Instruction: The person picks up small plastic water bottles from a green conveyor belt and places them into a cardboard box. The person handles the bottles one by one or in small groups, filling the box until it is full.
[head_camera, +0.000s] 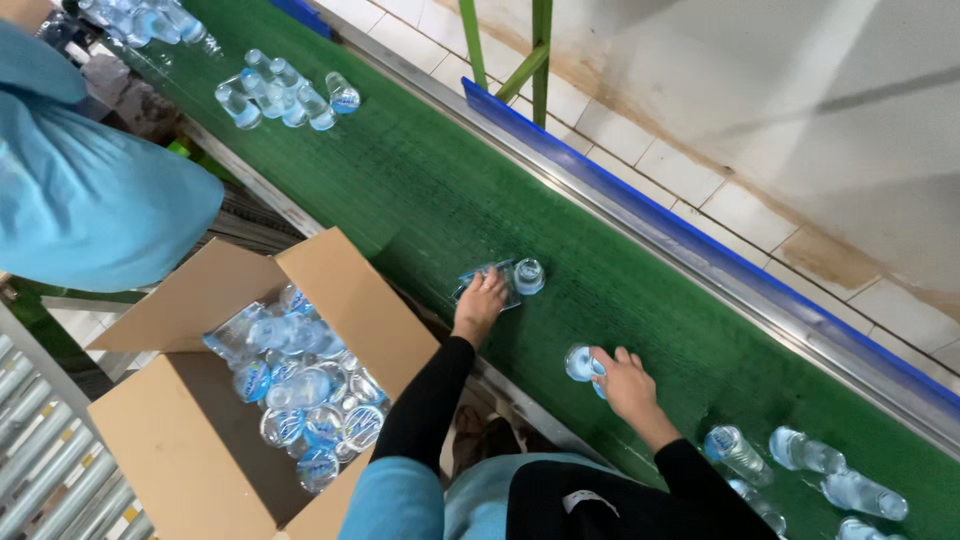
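While both arms reach out over the green conveyor belt (620, 290), each hand works at a separate bottle. The left hand (481, 301) lies on top of a small clear water bottle (497, 280) lying on its side near the middle of the belt; the fingers are spread and curved down over it, touching it. Whether they actually have it gripped cannot be told from this angle. A second bottle (528, 275) stands just beside that one, cap end toward the camera, touching or nearly so.

The right hand (628, 384) sits nearer the belt's close edge, fingers curled loosely round another clear bottle (580, 362), whose round end shows at the fingertips. The grasp looks partial, with thumb hidden.

Both sleeves are black; blue cloth shows at the lap.

Left of the belt stands an open cardboard box (340, 290), flaps out, holding a jumble of clear bottles with blue labels (300, 390). More bottles lie loose at the belt's lower right (800, 455), well apart from the hands, and a cluster (285, 90) rests farther up the belt. A person in a light blue garment (90, 190) stands at the upper left. A blue rail (700, 245) edges the belt's far side, with white floor tiles (760, 215) beyond.
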